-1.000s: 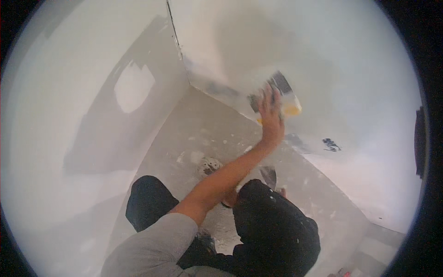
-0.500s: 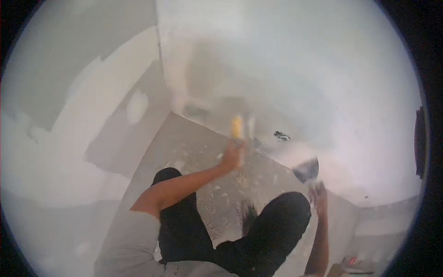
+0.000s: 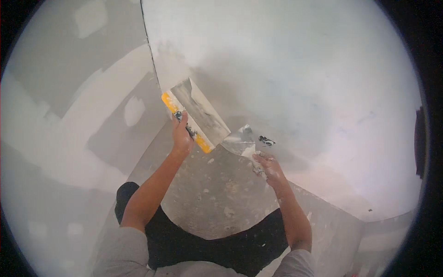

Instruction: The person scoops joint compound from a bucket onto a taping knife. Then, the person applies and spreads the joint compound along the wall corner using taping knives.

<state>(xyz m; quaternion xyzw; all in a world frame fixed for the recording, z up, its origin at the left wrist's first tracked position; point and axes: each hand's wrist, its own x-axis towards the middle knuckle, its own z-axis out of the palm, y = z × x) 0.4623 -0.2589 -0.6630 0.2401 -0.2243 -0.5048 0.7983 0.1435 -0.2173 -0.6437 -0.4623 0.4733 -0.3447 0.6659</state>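
Observation:
My left hand (image 3: pixel 182 134) is closed round the back of a wide plastering blade (image 3: pixel 203 108) with a yellow edge strip. The blade leans at a slant, its metal face turned up and smeared with grey-white compound. In my right hand (image 3: pixel 270 168) is a putty knife (image 3: pixel 241 141), its handle crusted with compound. The knife's broad metal blade meets or nearly meets the lower right corner of the wide blade; whether they touch I cannot tell. Both tools are in front of the white wall (image 3: pixel 323 92), above the floor.
A dark opening with wires (image 3: pixel 266 141) sits in the wall just right of the putty knife. The left wall (image 3: pixel 115 111) carries pale patches and meets the white wall in a corner. Dried splatters mark the grey floor (image 3: pixel 221 198) between my bent legs (image 3: pixel 203 251).
The wide blade has turned its broad face into view and shifted left. My right hand has brought the putty knife left and up beside it. My knees have spread apart.

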